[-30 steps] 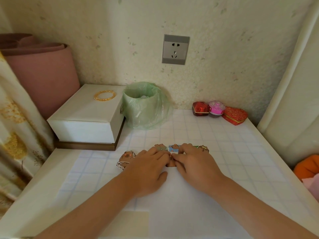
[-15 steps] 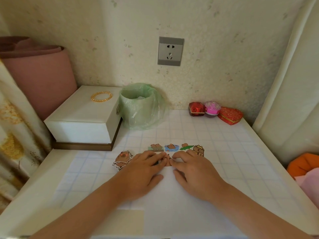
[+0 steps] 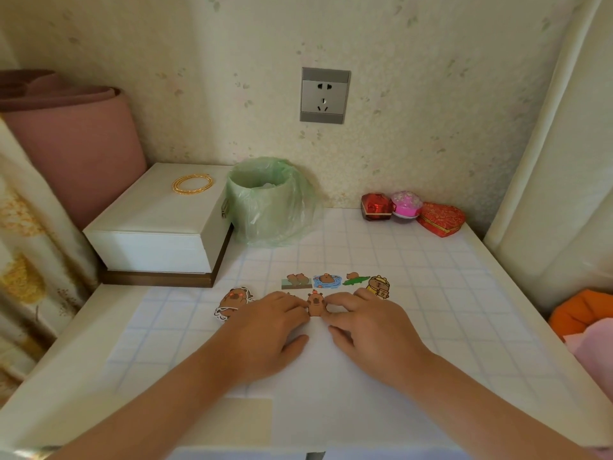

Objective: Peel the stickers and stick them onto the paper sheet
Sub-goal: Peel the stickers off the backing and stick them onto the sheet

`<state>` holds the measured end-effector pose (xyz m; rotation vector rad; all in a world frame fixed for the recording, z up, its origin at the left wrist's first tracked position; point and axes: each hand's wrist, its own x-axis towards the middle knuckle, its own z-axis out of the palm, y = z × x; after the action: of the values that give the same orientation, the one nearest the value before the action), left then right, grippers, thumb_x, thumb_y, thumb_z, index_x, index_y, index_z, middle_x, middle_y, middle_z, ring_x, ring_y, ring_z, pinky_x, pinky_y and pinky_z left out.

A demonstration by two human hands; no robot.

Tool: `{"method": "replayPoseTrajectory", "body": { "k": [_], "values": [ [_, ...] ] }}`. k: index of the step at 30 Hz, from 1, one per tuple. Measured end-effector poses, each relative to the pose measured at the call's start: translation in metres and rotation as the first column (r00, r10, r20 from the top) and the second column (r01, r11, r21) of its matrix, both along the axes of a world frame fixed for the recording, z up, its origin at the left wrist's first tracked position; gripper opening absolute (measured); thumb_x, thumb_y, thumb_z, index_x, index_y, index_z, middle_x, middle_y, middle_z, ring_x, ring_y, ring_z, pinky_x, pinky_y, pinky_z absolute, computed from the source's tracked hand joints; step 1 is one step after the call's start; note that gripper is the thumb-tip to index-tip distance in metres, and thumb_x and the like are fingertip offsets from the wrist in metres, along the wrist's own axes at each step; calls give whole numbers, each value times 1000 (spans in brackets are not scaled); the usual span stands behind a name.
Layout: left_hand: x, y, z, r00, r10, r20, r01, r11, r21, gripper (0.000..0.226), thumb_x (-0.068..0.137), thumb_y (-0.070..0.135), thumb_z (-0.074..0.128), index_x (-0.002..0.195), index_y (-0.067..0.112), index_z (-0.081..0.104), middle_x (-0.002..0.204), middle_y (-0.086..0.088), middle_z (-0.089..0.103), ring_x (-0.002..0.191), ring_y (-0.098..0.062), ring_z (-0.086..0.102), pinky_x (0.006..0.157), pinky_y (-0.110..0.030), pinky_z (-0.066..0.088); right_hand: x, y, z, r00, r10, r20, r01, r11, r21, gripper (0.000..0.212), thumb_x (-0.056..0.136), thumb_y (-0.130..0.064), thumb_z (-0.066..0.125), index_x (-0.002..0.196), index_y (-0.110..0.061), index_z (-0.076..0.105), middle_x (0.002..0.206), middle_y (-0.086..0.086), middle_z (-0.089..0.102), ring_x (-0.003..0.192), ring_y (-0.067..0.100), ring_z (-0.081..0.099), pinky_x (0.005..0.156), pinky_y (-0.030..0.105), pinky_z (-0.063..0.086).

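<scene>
The small capybara sticker point(image 3: 316, 303) lies near the far edge of the paper sheet point(image 3: 318, 386). The left hand point(image 3: 265, 330) and right hand point(image 3: 371, 330) flank it, fingers point(image 3: 292, 305) nearly straight, tips touching its sides, gripping nothing. Four stickers point(image 3: 326, 281) sit just behind it. No lettering is legible.

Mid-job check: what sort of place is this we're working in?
Likely a home room corner, maybe a bedroom: a wall socket in floral wallpaper, a white box with gold bangles on it, and a patterned curtain beside the table.
</scene>
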<state>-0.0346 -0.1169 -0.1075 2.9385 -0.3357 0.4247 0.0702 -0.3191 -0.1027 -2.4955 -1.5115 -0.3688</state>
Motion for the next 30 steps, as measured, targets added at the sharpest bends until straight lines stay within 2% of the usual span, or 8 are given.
{"method": "replayPoseTrajectory", "body": {
  "k": [4, 8, 11, 14, 16, 20, 24, 30],
  "values": [
    [-2, -3, 2, 1000, -11, 13, 10, 1000, 16, 44, 90, 42, 46, 130, 31, 60, 108, 7, 61, 98, -14, 58, 62, -28, 53, 0, 3, 3, 999, -14, -41, 14, 1000, 2, 34, 87, -36, 43, 98, -37, 75, 105, -21, 69, 80, 10, 57, 54, 27, 49],
    [3, -2, 4, 999, 35, 25, -36, 999, 20, 35, 90, 43, 42, 97, 31, 74, 96, 11, 65, 90, -9, 61, 54, -23, 48, 2, 6, 8, 995, -20, -103, 18, 1000, -14, 29, 85, -35, 46, 94, -35, 73, 102, -19, 67, 84, 12, 57, 60, 27, 48],
    [10, -4, 8, 994, 105, -30, -105, 994, -20, 45, 92, 44, 31, 78, 24, 69, 82, 13, 65, 86, -7, 59, 58, -24, 45, 2, 10, 7, 990, -37, -138, 36, 999, -10, 27, 84, -32, 51, 105, -28, 67, 104, -12, 61, 92, 15, 57, 64, 29, 49],
    [16, -6, 11, 988, 156, -11, -156, 977, -148, 42, 89, 45, 28, 89, 26, 65, 82, 16, 56, 82, -4, 48, 56, -22, 37, 2, 13, 8, 985, -49, -164, 40, 998, -56, 38, 86, -32, 49, 120, -21, 61, 114, -4, 55, 100, 19, 53, 71, 31, 49],
    [22, -8, 10, 990, 139, -29, -142, 970, -198, 44, 89, 45, 28, 108, 27, 64, 100, 14, 56, 90, -5, 49, 66, -23, 44, 2, 15, 9, 984, -53, -168, 38, 995, -93, 42, 86, -34, 46, 124, -21, 58, 120, -2, 50, 104, 20, 51, 74, 33, 50],
    [30, -5, -2, 991, 125, -35, -128, 988, -81, 47, 90, 41, 34, 124, 25, 63, 116, 4, 55, 100, -16, 51, 78, -33, 49, 3, 19, 9, 988, -52, -144, 35, 992, -118, 41, 85, -34, 45, 123, -20, 56, 122, -1, 46, 103, 20, 49, 67, 31, 43],
    [31, -3, -5, 990, 140, 19, -140, 990, 17, 44, 89, 35, 38, 122, 25, 65, 112, 4, 57, 95, -16, 53, 71, -27, 43, 7, 19, 8, 980, -57, -190, 40, 995, -94, 41, 88, -34, 47, 125, -21, 56, 122, -2, 44, 108, 18, 47, 72, 33, 49],
    [32, -5, -2, 990, 138, 25, -139, 990, 29, 41, 89, 37, 39, 112, 22, 70, 109, 5, 61, 90, -15, 56, 65, -28, 49, 12, 19, 6, 964, -40, -261, 35, 999, -25, 31, 90, -31, 50, 116, -21, 62, 111, -3, 45, 105, 17, 48, 73, 35, 52]
  ]
}}
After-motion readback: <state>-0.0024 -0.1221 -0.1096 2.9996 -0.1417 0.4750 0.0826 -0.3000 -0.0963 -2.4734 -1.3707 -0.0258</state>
